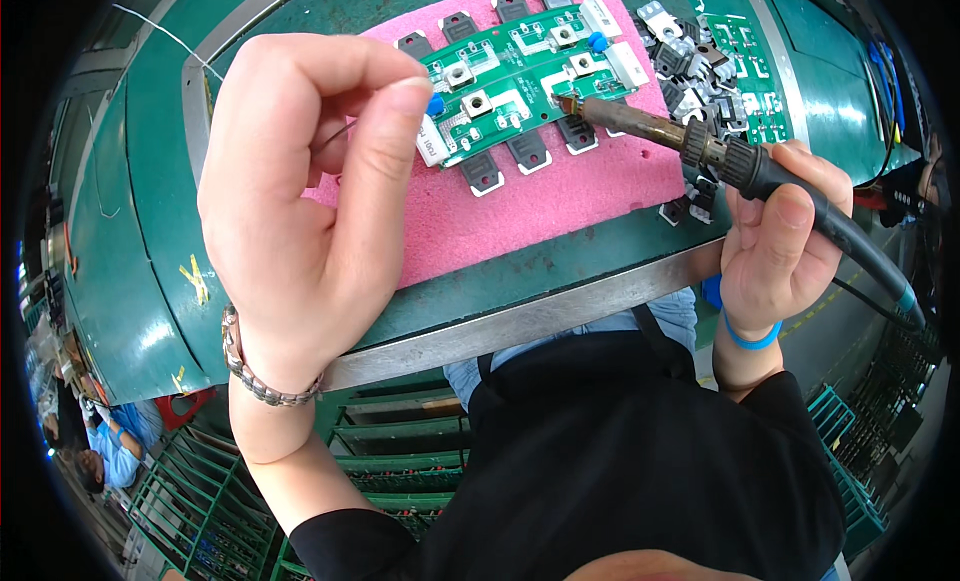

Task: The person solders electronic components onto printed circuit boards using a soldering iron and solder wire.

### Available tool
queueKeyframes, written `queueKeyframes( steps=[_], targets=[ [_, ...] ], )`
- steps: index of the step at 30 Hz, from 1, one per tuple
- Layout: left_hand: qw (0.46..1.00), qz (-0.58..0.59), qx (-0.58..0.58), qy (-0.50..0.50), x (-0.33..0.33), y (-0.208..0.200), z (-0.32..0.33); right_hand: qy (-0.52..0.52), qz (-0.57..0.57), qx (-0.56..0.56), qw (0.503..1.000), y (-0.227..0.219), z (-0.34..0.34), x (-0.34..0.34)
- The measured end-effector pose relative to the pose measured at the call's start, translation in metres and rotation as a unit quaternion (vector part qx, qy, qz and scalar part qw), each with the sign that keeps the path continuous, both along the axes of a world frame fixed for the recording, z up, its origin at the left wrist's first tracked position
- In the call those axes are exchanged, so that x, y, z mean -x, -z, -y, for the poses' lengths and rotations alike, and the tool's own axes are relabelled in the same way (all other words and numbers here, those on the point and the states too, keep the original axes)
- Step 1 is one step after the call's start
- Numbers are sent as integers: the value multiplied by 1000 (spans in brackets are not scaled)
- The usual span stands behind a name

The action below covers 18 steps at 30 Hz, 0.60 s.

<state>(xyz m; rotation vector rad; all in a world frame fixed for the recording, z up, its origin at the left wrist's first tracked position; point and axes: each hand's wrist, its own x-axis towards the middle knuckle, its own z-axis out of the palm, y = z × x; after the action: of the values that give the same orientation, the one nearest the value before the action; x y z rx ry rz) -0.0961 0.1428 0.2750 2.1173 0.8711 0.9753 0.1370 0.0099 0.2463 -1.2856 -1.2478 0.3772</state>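
Observation:
A green circuit board (520, 73) lies tilted on a pink foam pad (560, 196), with black transistors (530, 151) sticking out along its two long sides. White block resistors (627, 66) and blue round parts sit at its ends. My right hand (785, 236) grips a soldering iron (720, 153) by its black handle; the brown tip is at the board's near edge, and whether it touches is unclear. My left hand (310, 181) is closed in a pinch at the board's left end. A thin piece of solder wire (342, 133) shows between its fingers, partly hidden.
Loose black transistors (690, 66) are heaped right of the foam, beside another green board (745, 71). A thin pale wire (165, 31) crosses the green table at left. A metal edge (530, 316) borders the table's front. Green racks (210, 501) stand below; another person (120, 446) is far left.

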Motion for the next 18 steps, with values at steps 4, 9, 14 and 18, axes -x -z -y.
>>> queueKeyframes(
  steps=[4, 9, 14, 18],
  targets=[
    [995, -68, -68, 20, 1, -6, -3, 29, -32, -50, 998, 4, 0, -1],
    [995, -72, -61, 18, 2, -6, -3, -1, -76, -37, 996, -1, 1, 4],
    [996, -80, -41, 20, 1, -8, -2, -8, 9, -22, 1000, 2, -2, 7],
    [994, -95, -55, 27, 2, -9, -3, -17, -9, 6, 1000, -3, -1, 8]
  ],
)
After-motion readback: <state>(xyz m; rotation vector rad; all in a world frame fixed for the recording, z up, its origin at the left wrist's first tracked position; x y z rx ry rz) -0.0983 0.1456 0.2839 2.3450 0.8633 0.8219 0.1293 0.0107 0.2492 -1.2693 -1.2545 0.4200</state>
